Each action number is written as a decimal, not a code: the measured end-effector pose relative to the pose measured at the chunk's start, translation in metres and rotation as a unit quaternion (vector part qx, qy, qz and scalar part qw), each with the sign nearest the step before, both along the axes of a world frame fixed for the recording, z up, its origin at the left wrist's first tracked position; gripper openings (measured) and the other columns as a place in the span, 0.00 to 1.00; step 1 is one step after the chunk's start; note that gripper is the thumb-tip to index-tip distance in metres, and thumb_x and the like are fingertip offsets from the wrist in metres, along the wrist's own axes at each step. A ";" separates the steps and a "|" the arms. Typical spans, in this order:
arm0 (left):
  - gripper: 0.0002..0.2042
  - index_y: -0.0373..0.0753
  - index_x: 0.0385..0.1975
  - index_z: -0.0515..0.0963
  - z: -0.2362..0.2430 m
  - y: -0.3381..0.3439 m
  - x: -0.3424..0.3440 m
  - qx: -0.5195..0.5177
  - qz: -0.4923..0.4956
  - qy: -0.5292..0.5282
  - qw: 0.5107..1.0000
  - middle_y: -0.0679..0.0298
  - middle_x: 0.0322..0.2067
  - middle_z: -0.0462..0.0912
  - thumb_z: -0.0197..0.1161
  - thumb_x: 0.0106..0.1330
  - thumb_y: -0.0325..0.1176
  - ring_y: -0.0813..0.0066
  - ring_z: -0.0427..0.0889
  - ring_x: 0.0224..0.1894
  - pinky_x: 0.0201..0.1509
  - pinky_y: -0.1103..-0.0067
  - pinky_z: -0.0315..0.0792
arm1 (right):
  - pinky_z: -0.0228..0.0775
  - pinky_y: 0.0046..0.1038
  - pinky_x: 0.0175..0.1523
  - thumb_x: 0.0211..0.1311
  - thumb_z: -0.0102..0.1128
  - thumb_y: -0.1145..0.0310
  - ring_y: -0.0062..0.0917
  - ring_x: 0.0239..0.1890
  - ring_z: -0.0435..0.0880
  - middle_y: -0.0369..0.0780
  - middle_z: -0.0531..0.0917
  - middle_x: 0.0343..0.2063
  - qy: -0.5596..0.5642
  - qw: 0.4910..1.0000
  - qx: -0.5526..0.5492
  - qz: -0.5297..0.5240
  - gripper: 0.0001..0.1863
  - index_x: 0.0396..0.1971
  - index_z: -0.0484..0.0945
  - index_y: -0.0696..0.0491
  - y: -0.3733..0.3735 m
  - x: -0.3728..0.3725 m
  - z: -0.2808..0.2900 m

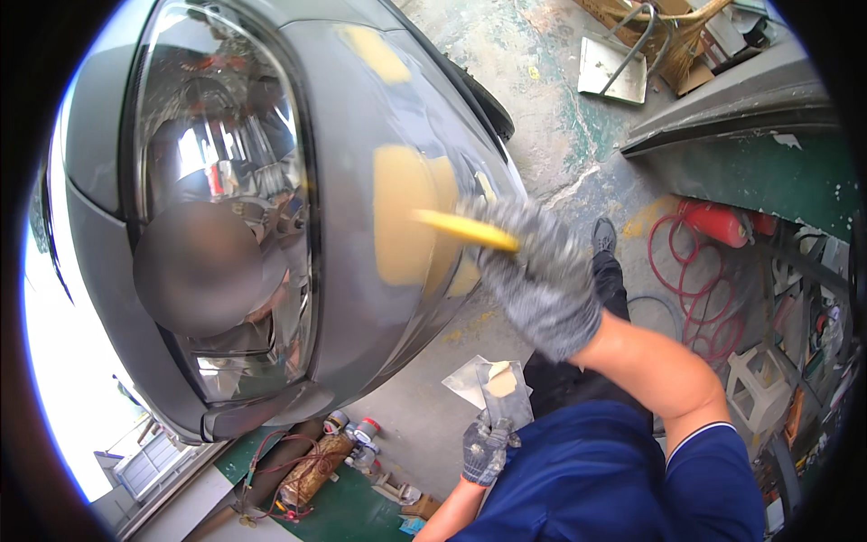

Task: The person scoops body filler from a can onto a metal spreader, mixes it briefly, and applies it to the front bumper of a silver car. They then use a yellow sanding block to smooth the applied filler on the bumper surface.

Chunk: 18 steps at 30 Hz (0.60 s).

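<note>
My right hand [542, 280], in a grey work glove, grips a yellow spreader [465, 229], its free end in front of a tan filler patch [402, 217] on the grey car body [343, 262]. Motion blurs this hand, and I cannot tell whether the spreader touches the panel. Lower down, my gloved left hand [488, 449] is closed on the edge of a flat grey mixing plate [515, 406]. Pale filler paste [501, 379] lies on that plate, and a whitish sheet [463, 384] sticks out behind it. A second tan patch [377, 52] shows farther along the car.
A glossy glass panel [217, 117] takes up the car's left part. Bottles and cans [363, 432] stand on a green surface [352, 506] at lower left. To the right are a red hose [673, 289], a red cylinder [713, 223], a stool [760, 388] and a dustpan [610, 72].
</note>
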<state>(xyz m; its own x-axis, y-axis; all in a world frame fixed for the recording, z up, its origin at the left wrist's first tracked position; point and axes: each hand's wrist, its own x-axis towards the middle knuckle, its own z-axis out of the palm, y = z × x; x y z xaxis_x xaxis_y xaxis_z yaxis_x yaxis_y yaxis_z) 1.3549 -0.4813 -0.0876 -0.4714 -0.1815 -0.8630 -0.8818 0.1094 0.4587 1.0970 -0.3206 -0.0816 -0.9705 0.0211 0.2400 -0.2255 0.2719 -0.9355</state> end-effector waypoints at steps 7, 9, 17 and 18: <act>0.11 0.29 0.47 0.76 -0.002 0.001 0.003 0.052 0.051 0.011 0.997 0.64 0.24 0.80 0.56 0.69 0.28 0.80 0.78 0.23 0.28 0.79 0.73 | 0.74 0.33 0.52 0.57 0.63 0.78 0.38 0.46 0.82 0.46 0.84 0.43 0.104 0.991 0.081 0.028 0.20 0.51 0.81 0.53 0.003 -0.074 0.018; 0.11 0.29 0.47 0.76 0.000 0.000 0.000 0.053 0.041 0.010 0.998 0.64 0.24 0.80 0.56 0.69 0.28 0.80 0.78 0.23 0.28 0.79 0.74 | 0.73 0.34 0.53 0.56 0.63 0.78 0.39 0.47 0.81 0.46 0.83 0.43 0.104 0.989 0.093 0.044 0.20 0.51 0.81 0.53 0.001 -0.078 0.020; 0.10 0.30 0.46 0.77 -0.006 -0.004 0.001 0.049 0.058 0.006 0.997 0.64 0.23 0.80 0.56 0.69 0.28 0.79 0.78 0.23 0.27 0.80 0.73 | 0.73 0.34 0.52 0.53 0.64 0.80 0.39 0.47 0.82 0.45 0.83 0.45 0.113 0.988 0.097 0.043 0.23 0.51 0.81 0.52 -0.004 -0.072 0.015; 0.10 0.30 0.45 0.77 -0.004 -0.004 -0.002 0.042 0.050 0.003 0.998 0.64 0.23 0.80 0.56 0.68 0.28 0.79 0.78 0.23 0.27 0.80 0.73 | 0.74 0.34 0.52 0.52 0.64 0.80 0.39 0.47 0.82 0.45 0.82 0.45 0.113 0.988 0.096 0.044 0.23 0.51 0.81 0.52 -0.005 -0.070 0.016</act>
